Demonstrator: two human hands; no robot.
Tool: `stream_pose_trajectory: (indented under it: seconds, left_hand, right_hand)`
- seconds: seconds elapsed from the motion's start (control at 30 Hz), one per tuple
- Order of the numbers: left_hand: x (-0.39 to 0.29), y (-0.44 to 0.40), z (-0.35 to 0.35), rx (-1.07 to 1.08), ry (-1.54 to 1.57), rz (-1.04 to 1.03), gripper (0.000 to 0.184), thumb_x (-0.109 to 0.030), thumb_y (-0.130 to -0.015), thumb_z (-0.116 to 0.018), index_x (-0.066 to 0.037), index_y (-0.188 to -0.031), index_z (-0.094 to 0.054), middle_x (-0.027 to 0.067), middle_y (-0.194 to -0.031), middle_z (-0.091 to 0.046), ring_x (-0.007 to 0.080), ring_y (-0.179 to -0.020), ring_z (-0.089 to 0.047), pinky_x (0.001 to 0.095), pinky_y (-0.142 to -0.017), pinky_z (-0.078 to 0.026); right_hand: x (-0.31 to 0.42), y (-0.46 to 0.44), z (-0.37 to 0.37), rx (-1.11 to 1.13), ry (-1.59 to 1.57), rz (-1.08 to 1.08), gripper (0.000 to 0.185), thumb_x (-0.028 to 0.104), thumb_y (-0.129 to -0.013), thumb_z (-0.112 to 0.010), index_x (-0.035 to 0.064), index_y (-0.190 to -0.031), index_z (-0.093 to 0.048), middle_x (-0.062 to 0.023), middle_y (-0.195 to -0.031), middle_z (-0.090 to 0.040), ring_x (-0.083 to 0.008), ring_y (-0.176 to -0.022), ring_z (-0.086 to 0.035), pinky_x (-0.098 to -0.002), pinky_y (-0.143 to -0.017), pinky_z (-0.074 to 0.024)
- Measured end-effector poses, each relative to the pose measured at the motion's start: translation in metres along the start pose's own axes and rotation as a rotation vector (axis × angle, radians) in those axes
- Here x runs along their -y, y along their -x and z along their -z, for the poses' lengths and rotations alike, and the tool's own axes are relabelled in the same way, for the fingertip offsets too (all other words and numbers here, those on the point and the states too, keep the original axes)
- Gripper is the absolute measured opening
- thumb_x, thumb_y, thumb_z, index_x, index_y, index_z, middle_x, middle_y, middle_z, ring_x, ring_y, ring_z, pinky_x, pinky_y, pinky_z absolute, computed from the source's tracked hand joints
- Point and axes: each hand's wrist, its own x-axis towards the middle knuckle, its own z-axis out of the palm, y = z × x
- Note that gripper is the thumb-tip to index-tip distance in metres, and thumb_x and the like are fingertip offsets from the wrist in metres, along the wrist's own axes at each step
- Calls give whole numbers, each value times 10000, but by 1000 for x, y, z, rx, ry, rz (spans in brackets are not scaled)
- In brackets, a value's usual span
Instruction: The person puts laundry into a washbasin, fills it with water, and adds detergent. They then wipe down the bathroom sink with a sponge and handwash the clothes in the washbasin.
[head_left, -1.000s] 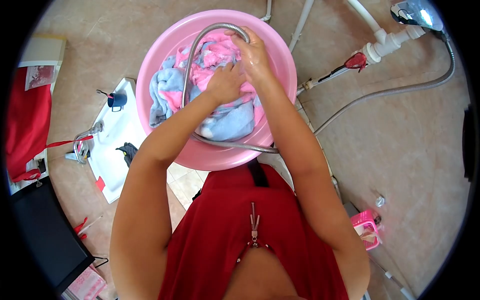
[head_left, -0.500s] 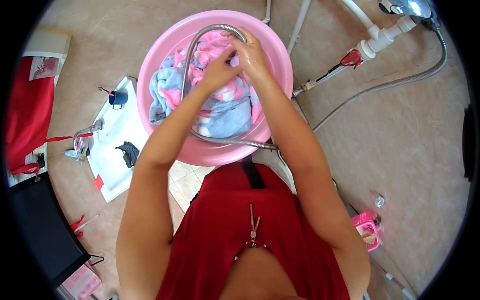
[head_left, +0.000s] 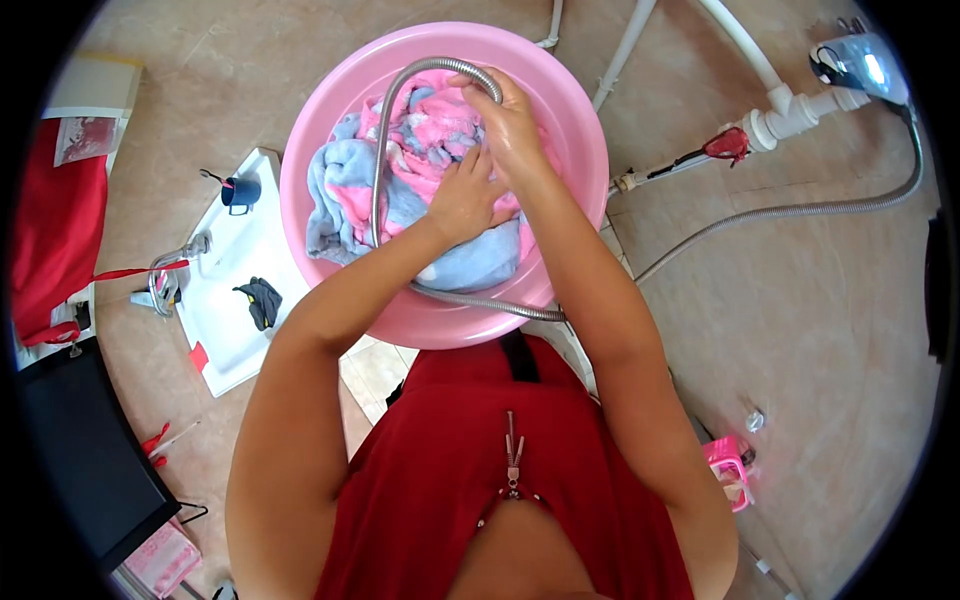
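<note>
A pink basin (head_left: 299, 195) holds a wet-looking pink and grey-blue plush cloth (head_left: 440, 130), bunched into folds. My right hand (head_left: 512, 125), at the far right side of the heap, grips a ribbed metal shower hose (head_left: 380, 150) near its end. The hose arches over the cloth and runs back across the basin's near rim. Its outlet is hidden by the hand. Just below and left of the right hand, my left hand (head_left: 466, 200) lies on the cloth with its fingers stretched toward the right palm.
Left of the basin is a white sink (head_left: 225, 330) with a dark mug (head_left: 240, 195), a faucet (head_left: 165, 275) and a dark cloth (head_left: 262, 302). White pipes (head_left: 800, 115) and a shower head (head_left: 855, 65) are at upper right. A pink basket (head_left: 728, 470) sits at lower right.
My left hand has moved down toward me over the cloth, away from the right palm, and its fingers have straightened. My right hand still holds the hose. The view has shifted slightly.
</note>
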Motion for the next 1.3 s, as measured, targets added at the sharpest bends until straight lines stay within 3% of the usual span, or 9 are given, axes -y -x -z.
stream_pose_trajectory:
  seconds: [0.1,0.2,0.33,0.6,0.8,0.93,0.97,1.1,1.3]
  left_hand:
    - [23,-30,-21,244,311,303,459,-398,-813,-628,-96,-1156,-580,230,-1204,-555,411,-1117,-545,545,-835,-476]
    - [45,-38,-42,-20,344,183,430,-366,-818,-595,-78,-1137,-592,256,-1128,-603,429,-985,-605,534,-771,-490]
    - [74,-52,-79,152,277,377,393,-361,-825,-577,-50,-1062,-629,258,-983,-643,431,-914,-625,531,-771,-487]
    - [-1,-26,7,-161,375,445,371,-340,-839,-636,-29,-1043,-637,238,-951,-652,409,-881,-630,510,-735,-483]
    - [-30,30,68,22,507,717,477,-313,-896,-645,-47,-1282,-557,226,-867,-640,349,-805,-638,443,-712,-475]
    - [-2,19,58,-120,-133,428,599,-300,-865,-664,-78,-1385,-467,209,-1242,-545,352,-1151,-532,528,-881,-427]
    - [10,10,48,-184,-212,377,666,-293,-846,-661,-84,-1428,-413,199,-1443,-374,394,-1302,-375,602,-971,-347]
    - [49,-22,-2,-82,-386,263,594,-284,-840,-626,-109,-1383,-460,149,-1442,-375,436,-1344,-306,652,-991,-320]
    - [72,-59,-19,157,-165,394,301,-195,-852,-559,-54,-1115,-597,151,-1170,-613,297,-1052,-608,467,-783,-512]
  right_hand:
    - [-4,-2,1,10,30,-20,135,8,-904,-560,15,-998,-657,-38,-994,-667,-117,-983,-578,-271,-922,-416]
    - [-2,-2,-1,19,34,-34,128,18,-911,-560,20,-997,-655,-49,-1008,-667,-134,-1016,-585,-294,-954,-416]
    - [-1,1,-5,8,59,1,127,21,-913,-559,23,-995,-656,-53,-1007,-667,-135,-1010,-586,-301,-953,-425]
    - [-2,-1,-1,27,39,51,137,24,-918,-553,20,-1001,-663,-37,-982,-666,-119,-963,-584,-273,-926,-429]
    - [-2,0,-3,62,71,-13,125,50,-917,-574,39,-1014,-653,-41,-1016,-663,-138,-1027,-575,-298,-962,-415]
    - [-4,0,-4,74,76,-20,129,64,-920,-574,31,-1020,-649,-37,-1012,-659,-130,-993,-571,-289,-932,-420]
    - [-5,0,-3,69,63,-37,127,66,-922,-573,31,-1018,-648,-36,-1009,-657,-126,-985,-570,-286,-925,-421]
    - [-7,1,-1,57,59,-54,121,70,-929,-565,32,-1011,-645,-31,-999,-653,-113,-966,-564,-273,-903,-424]
    - [-7,-3,-6,44,41,-31,120,52,-932,-547,33,-1002,-643,-26,-989,-650,-109,-961,-560,-269,-902,-422]
